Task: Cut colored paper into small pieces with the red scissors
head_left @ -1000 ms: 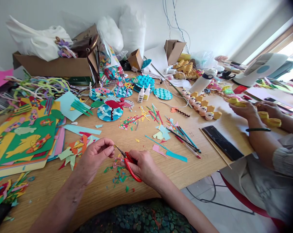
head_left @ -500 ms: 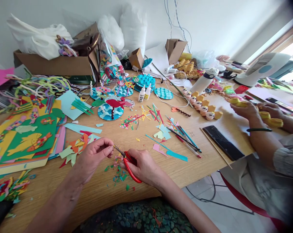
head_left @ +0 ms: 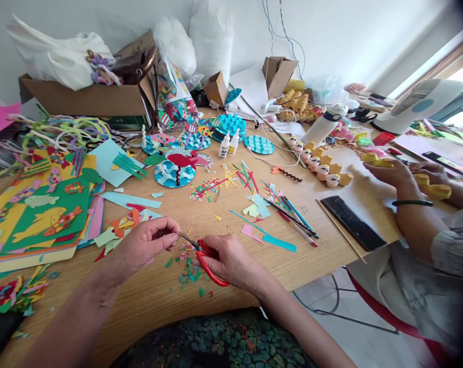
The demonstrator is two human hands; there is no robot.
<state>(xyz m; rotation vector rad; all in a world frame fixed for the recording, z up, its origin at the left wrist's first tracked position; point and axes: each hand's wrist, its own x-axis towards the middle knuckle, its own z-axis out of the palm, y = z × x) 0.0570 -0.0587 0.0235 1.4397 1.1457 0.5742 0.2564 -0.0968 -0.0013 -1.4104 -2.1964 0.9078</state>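
Note:
My right hand [head_left: 231, 260] grips small red-handled scissors [head_left: 204, 255], blades pointing left toward my left hand [head_left: 147, 243]. My left hand is pinched shut just at the blade tips, on a tiny piece too small to name. Under both hands lies a scatter of small coloured paper clippings [head_left: 187, 271] on the wooden table [head_left: 158, 301]. To the left of my left hand sit larger paper scraps [head_left: 118, 232].
Stacked coloured sheets with paper fish [head_left: 39, 220] lie at left. Blue wave discs [head_left: 174, 174], glue bottles [head_left: 228, 145], pencils [head_left: 292, 217], a black phone [head_left: 348, 222] and cardboard boxes [head_left: 85, 97] crowd the table. Another person's hands [head_left: 403, 176] hold yellow pieces at right.
Both hands stay together at the scissors, shifted slightly down and left in view as the camera tilted. The other person's hands have barely moved.

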